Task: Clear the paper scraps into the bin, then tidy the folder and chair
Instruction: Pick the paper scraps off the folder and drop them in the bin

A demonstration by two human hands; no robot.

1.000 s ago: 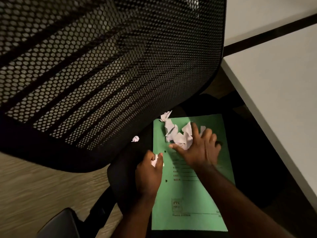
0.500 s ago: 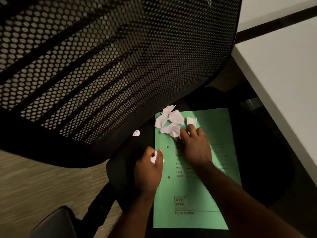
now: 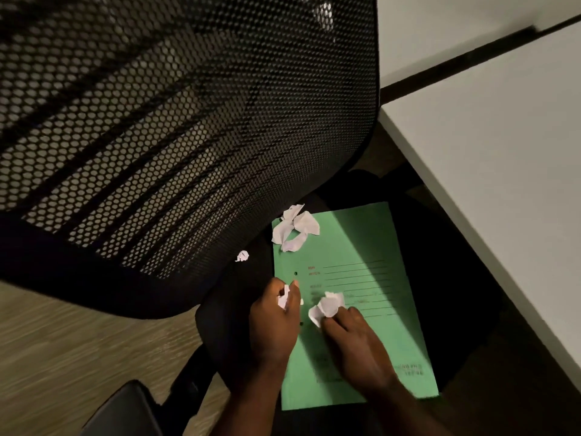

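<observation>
hands point(image 3: 309, 322) curled, gripping paper scraps point(image 3: 327, 306)

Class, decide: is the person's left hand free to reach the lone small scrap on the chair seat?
Probably yes: nothing lies between the left hand and the lone scrap, though that hand already holds paper.

Count, head view:
Hands: 2, left point(image 3: 274, 322), right point(image 3: 352, 338).
Folder point(image 3: 355, 247): 1, green.
Chair point(image 3: 176, 121): 1, black mesh back.
Paper scraps: 1 held in left hand point(image 3: 284, 298); 1 held in right hand point(image 3: 327, 306); 1 small loose on seat point(image 3: 242, 256); 1 cluster point(image 3: 294, 228) at folder's far corner, roughly 3–4 pieces, exact number unclear.
White surfaces at right: 2, near point(image 3: 503, 171), far point(image 3: 440, 26).
</observation>
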